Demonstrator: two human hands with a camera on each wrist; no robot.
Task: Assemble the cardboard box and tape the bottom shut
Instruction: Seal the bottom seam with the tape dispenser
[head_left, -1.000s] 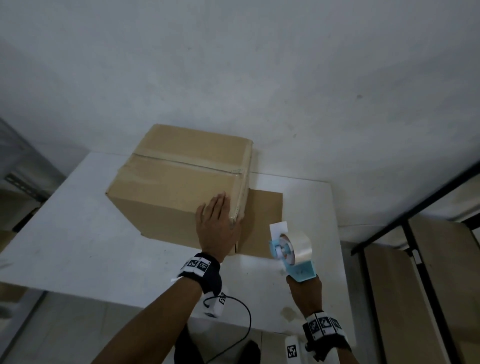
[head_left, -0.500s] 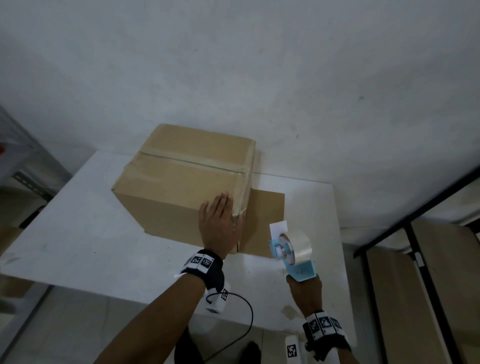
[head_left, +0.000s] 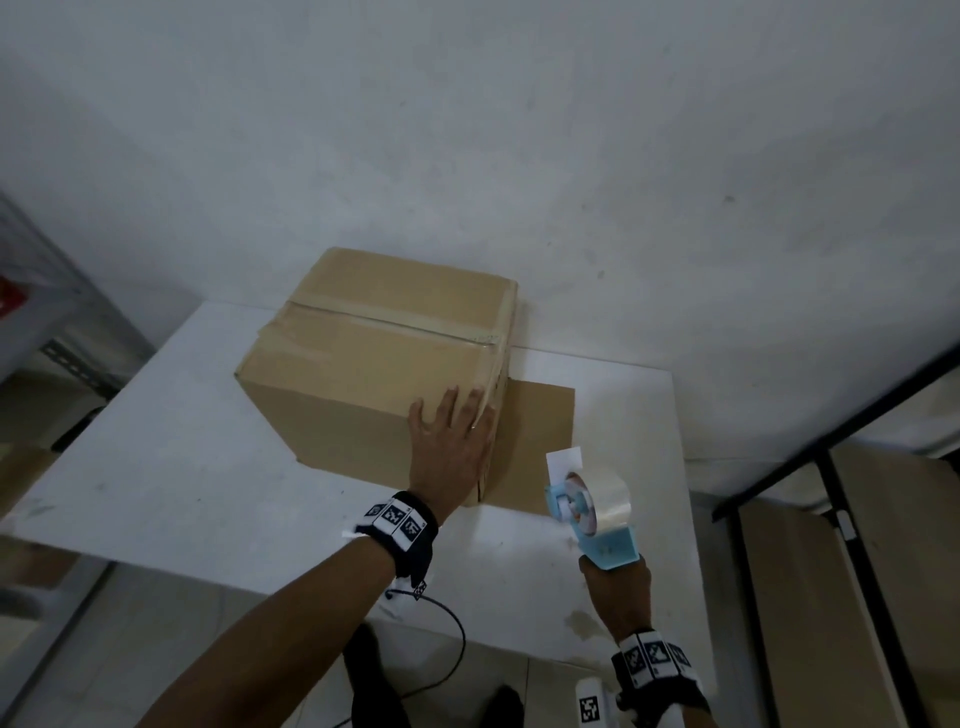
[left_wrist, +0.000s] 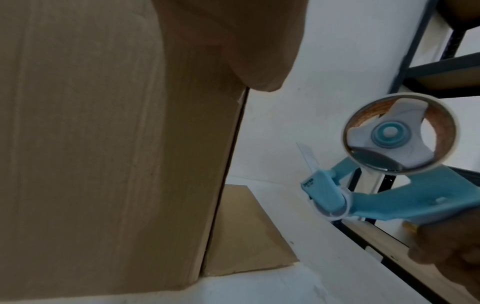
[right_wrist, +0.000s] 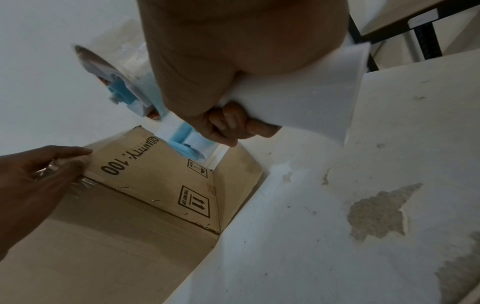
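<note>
A brown cardboard box (head_left: 374, 374) stands on the white table (head_left: 182, 467), a strip of clear tape running along its top seam and down its near right edge. One flap (head_left: 540, 441) lies flat on the table to its right. My left hand (head_left: 452, 452) lies flat with straight fingers on the box's near face at the taped corner; the box (right_wrist: 145, 185) shows printed marks on its right side. My right hand (head_left: 618, 587) grips the handle of a blue tape dispenser (head_left: 597, 514) with a clear roll, held just right of the box; the dispenser (left_wrist: 389, 174) is apart from the cardboard.
The table stands against a white wall (head_left: 519, 156). A black metal shelf frame (head_left: 831, 457) with wooden boards is to the right, and a grey rack (head_left: 52, 322) to the left. A chipped patch (right_wrist: 379, 214) marks the table's near right part.
The view has shifted slightly. My left hand slid a little toward the box's right corner; the dispenser in my right hand has stayed in place.
</note>
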